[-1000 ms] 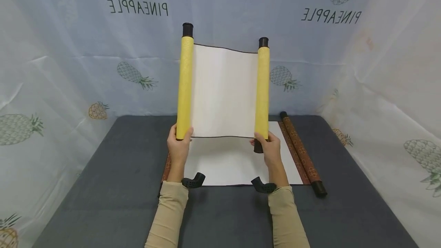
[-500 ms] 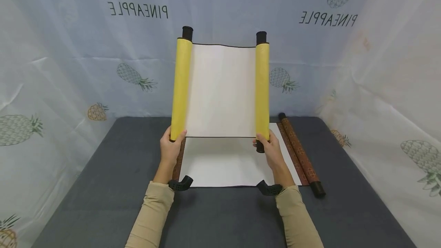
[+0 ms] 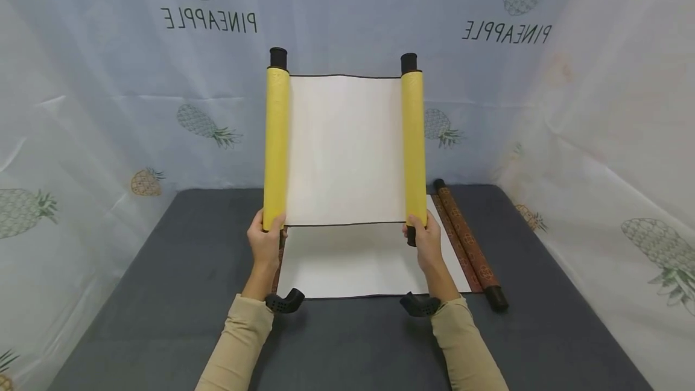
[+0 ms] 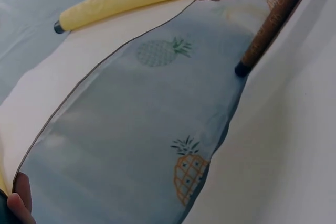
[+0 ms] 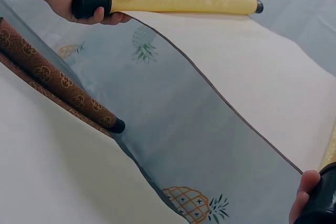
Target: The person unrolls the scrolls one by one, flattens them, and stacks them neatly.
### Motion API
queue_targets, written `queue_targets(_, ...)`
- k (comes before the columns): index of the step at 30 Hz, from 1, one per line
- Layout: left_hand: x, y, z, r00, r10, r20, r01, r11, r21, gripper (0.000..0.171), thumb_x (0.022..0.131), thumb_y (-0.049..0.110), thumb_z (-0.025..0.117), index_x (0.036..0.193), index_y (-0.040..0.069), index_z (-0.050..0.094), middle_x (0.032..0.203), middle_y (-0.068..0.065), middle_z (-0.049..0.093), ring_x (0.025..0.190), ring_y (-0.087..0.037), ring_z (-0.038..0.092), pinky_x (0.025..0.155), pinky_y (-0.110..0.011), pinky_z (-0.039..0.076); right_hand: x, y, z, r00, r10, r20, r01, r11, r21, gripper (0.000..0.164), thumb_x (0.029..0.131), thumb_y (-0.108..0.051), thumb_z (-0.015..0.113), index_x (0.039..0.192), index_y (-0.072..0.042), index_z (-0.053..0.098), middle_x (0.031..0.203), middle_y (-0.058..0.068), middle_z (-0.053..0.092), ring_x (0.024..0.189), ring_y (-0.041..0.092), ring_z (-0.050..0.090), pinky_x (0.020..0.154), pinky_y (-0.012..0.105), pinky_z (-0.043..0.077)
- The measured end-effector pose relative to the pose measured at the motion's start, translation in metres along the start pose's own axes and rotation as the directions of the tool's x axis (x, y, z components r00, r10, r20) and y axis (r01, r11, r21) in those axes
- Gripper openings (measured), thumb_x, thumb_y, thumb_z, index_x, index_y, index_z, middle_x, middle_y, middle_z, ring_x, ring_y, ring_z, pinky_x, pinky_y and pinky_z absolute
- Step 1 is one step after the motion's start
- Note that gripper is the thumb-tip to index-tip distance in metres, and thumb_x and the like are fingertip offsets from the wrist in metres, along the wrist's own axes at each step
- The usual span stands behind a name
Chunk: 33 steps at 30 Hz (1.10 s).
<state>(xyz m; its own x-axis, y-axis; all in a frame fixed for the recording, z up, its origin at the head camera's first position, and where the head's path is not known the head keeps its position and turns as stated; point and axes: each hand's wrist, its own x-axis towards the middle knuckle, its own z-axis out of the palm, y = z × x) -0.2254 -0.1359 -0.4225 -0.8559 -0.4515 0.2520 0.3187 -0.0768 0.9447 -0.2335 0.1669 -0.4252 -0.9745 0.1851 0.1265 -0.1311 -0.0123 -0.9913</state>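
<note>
A yellow scroll is held up above the table, with a blank white sheet stretched between its two rolls. My left hand grips the lower end of the left yellow roll. The right yellow roll is gripped near its black bottom knob by my right hand. Both rolls stand nearly upright. Fingers of my left hand show at the lower left of the left wrist view, partly cut off. In the right wrist view, my right hand's fingers touch a black knob at the corner.
Beneath lies a second scroll with a white sheet, spread on the dark grey table. Its brown patterned roll lies at the right; its left brown edge is mostly hidden. A pineapple-print curtain surrounds the table's back and sides.
My left hand has moved left, widening the gap between the yellow rolls, so more white sheet shows. The scroll hangs slightly lower and straighter in the head view. Both hands keep their grip.
</note>
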Motion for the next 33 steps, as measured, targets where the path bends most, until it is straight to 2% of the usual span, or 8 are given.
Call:
queue_targets(6, 0.002, 0.003, 0.0, 0.999, -0.033, -0.012, 0.033, 0.999, -0.027, 0.046, 0.081, 0.0, 0.071, 0.124, -0.003, 0.055, 0.077, 0.013, 0.058, 0.05, 0.0, 0.051, 0.048, -0.013, 0.045, -0.002, 0.004, 0.003, 0.996, -0.011, -0.093, 0.013, 1.0, 0.02, 0.018, 0.09, -0.006, 0.062, 0.104, -0.006, 0.051, 0.064, -0.009, 0.054, 0.056, 0.006, 0.052, 0.055, 0.021, 0.044)
queue_targets(10, 0.002, 0.002, 0.001, 0.999, -0.003, -0.046, 0.002, 0.999, -0.034, 0.049, 0.079, -0.002, 0.072, 0.125, -0.001, 0.054, 0.082, 0.015, 0.06, 0.05, -0.001, 0.051, 0.047, -0.013, 0.045, -0.002, 0.006, 0.005, 0.987, -0.032, -0.156, 0.039, 0.998, 0.043, 0.026, 0.082, -0.002, 0.072, 0.097, -0.012, 0.053, 0.066, -0.008, 0.052, 0.053, 0.006, 0.051, 0.053, 0.023, 0.044)
queue_targets(13, 0.001, 0.001, 0.002, 0.994, 0.048, -0.096, -0.053, 0.997, -0.051, 0.048, 0.078, -0.004, 0.072, 0.123, -0.003, 0.055, 0.084, 0.015, 0.061, 0.051, -0.001, 0.052, 0.046, -0.013, 0.045, -0.002, 0.005, 0.006, 0.981, -0.058, -0.183, 0.072, 0.995, 0.071, 0.031, 0.081, 0.0, 0.072, 0.101, -0.015, 0.053, 0.069, -0.007, 0.052, 0.051, 0.005, 0.052, 0.052, 0.021, 0.045)
queue_targets(17, 0.001, -0.002, 0.001, 0.979, 0.107, -0.173, -0.121, 0.99, -0.074, 0.044, 0.076, -0.007, 0.073, 0.117, -0.001, 0.058, 0.088, 0.011, 0.061, 0.056, -0.002, 0.053, 0.045, -0.012, 0.045, -0.002, 0.003, 0.008, 0.973, -0.09, -0.214, 0.116, 0.986, 0.116, 0.039, 0.082, 0.004, 0.07, 0.108, -0.017, 0.05, 0.075, -0.006, 0.052, 0.048, 0.004, 0.051, 0.049, 0.017, 0.045)
queue_targets(21, 0.002, -0.006, 0.0, 0.967, 0.13, -0.218, -0.151, 0.985, -0.084, 0.042, 0.075, -0.006, 0.075, 0.112, 0.004, 0.06, 0.091, 0.008, 0.058, 0.06, -0.002, 0.054, 0.045, -0.012, 0.045, -0.001, 0.002, 0.007, 0.964, -0.103, -0.245, 0.139, 0.981, 0.136, 0.041, 0.082, 0.005, 0.068, 0.113, -0.014, 0.048, 0.079, -0.005, 0.053, 0.046, 0.003, 0.052, 0.047, 0.016, 0.045)
queue_targets(25, 0.005, -0.007, -0.003, 0.956, 0.158, -0.245, -0.183, 0.98, -0.082, 0.04, 0.075, -0.005, 0.076, 0.11, 0.004, 0.061, 0.091, 0.007, 0.058, 0.058, -0.002, 0.053, 0.044, -0.012, 0.044, 0.001, 0.002, 0.005, 0.956, -0.111, -0.271, 0.149, 0.981, 0.124, 0.039, 0.083, 0.004, 0.068, 0.109, -0.016, 0.048, 0.083, -0.006, 0.053, 0.044, 0.002, 0.052, 0.045, 0.015, 0.045)
queue_targets(29, 0.007, -0.007, -0.006, 0.953, 0.157, -0.258, -0.181, 0.981, -0.07, 0.038, 0.075, -0.004, 0.076, 0.11, 0.004, 0.061, 0.091, 0.007, 0.059, 0.056, -0.002, 0.051, 0.045, -0.012, 0.043, 0.002, 0.002, 0.004, 0.95, -0.115, -0.29, 0.16, 0.978, 0.134, 0.036, 0.083, 0.003, 0.069, 0.103, -0.019, 0.048, 0.081, -0.006, 0.054, 0.042, 0.001, 0.052, 0.044, 0.014, 0.044)
queue_targets(33, 0.006, -0.006, -0.005, 0.959, 0.12, -0.255, -0.136, 0.99, -0.044, 0.041, 0.078, 0.001, 0.076, 0.116, 0.003, 0.062, 0.091, 0.009, 0.059, 0.053, -0.001, 0.05, 0.046, -0.011, 0.044, 0.003, 0.004, 0.003, 0.945, -0.123, -0.302, 0.167, 0.978, 0.123, 0.033, 0.084, 0.002, 0.069, 0.104, -0.016, 0.05, 0.076, -0.008, 0.055, 0.041, 0.001, 0.052, 0.043, 0.013, 0.043)
